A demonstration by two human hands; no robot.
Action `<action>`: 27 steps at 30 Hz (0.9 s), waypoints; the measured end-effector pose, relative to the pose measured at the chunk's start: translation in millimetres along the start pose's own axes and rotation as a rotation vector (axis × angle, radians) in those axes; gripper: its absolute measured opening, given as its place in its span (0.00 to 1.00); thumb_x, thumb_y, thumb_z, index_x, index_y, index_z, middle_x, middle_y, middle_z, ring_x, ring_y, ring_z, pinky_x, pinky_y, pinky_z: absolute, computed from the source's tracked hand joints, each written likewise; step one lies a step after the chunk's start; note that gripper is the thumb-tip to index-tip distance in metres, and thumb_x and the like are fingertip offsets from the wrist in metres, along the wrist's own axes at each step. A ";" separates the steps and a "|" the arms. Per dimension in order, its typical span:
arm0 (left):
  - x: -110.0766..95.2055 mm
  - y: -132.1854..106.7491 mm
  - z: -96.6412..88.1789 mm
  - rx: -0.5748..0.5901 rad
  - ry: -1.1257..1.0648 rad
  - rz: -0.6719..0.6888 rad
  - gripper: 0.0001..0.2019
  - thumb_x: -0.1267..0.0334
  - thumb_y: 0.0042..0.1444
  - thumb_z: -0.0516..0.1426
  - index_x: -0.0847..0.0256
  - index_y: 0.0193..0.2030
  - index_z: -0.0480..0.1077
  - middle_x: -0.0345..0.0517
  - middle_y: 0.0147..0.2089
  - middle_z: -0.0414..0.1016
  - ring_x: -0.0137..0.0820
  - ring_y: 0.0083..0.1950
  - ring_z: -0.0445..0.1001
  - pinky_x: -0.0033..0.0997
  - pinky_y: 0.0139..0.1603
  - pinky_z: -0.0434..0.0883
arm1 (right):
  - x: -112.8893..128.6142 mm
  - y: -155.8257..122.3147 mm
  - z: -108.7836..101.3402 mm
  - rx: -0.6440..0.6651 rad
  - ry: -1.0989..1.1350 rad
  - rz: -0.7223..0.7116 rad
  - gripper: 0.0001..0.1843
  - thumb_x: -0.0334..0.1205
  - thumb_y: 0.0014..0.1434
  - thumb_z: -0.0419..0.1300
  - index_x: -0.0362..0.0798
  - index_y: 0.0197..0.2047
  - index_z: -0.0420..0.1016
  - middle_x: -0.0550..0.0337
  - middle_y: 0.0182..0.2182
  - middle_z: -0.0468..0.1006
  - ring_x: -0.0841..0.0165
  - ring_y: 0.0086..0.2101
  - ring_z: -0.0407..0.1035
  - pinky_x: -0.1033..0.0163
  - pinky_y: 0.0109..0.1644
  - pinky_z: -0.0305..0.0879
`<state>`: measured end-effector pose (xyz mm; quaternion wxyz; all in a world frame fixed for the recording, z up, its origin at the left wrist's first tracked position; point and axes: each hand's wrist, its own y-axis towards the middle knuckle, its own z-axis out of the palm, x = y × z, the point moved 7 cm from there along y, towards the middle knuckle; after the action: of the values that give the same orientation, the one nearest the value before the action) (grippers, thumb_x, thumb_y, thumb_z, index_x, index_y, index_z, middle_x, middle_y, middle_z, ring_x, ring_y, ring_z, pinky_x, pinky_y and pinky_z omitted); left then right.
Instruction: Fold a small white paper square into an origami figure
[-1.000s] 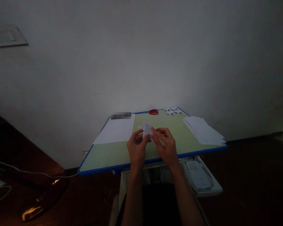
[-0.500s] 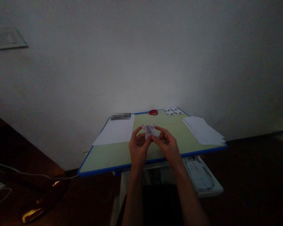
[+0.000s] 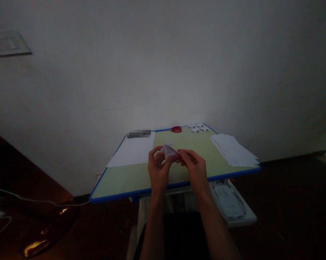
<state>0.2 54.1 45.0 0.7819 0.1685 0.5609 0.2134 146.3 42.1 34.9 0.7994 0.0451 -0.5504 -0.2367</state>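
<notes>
- Left hand (image 3: pixel 159 172) pinches the folded white paper (image 3: pixel 169 150), right hand (image 3: pixel 197 168) pinching its right corner, over the table's (image 3: pixel 125 181) middle!
- Far left, pixelation blurs the dark bar (image 3: pixel 139 134), by the large sheet's (image 3: pixel 133 151) far end.
- Far edge: red scissors (image 3: pixel 176 129); folded pieces (image 3: pixel 196 129) to their right.
- Right side: fanned white sheets (image 3: pixel 233 150).

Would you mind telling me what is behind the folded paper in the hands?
Past the edges of the folded paper, held between the left hand and right hand, the pale green tabletop shows; whatever lies directly behind is covered.
</notes>
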 end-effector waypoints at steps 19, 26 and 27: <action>4.9 0.0 -11.0 -0.153 -0.040 -0.055 0.21 0.57 0.52 0.70 0.57 0.47 0.65 0.44 0.37 0.83 0.33 0.38 0.83 0.29 0.38 0.78 | -10.6 -3.5 9.5 -0.024 -0.196 -0.050 0.21 0.58 0.58 0.66 0.48 0.43 0.78 0.54 0.38 0.78 0.63 0.38 0.73 0.61 0.37 0.69; 7.8 -0.5 -4.9 -0.054 -0.091 -0.107 0.22 0.55 0.57 0.66 0.55 0.56 0.69 0.45 0.40 0.82 0.34 0.40 0.82 0.30 0.39 0.78 | -6.6 -3.7 7.8 0.032 -0.121 -0.060 0.19 0.55 0.59 0.66 0.49 0.44 0.76 0.55 0.40 0.78 0.62 0.40 0.73 0.61 0.39 0.72; 6.6 -0.6 -3.7 -0.041 -0.095 -0.102 0.23 0.55 0.58 0.66 0.54 0.58 0.68 0.44 0.41 0.82 0.34 0.41 0.82 0.31 0.40 0.78 | -5.8 -3.8 8.5 0.044 -0.103 -0.050 0.18 0.55 0.59 0.66 0.49 0.44 0.75 0.56 0.39 0.79 0.63 0.38 0.73 0.61 0.39 0.72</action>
<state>-1.4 57.1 38.2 0.8209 0.1337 0.5265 0.1763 135.7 42.9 31.9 0.7625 0.0640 -0.5947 -0.2466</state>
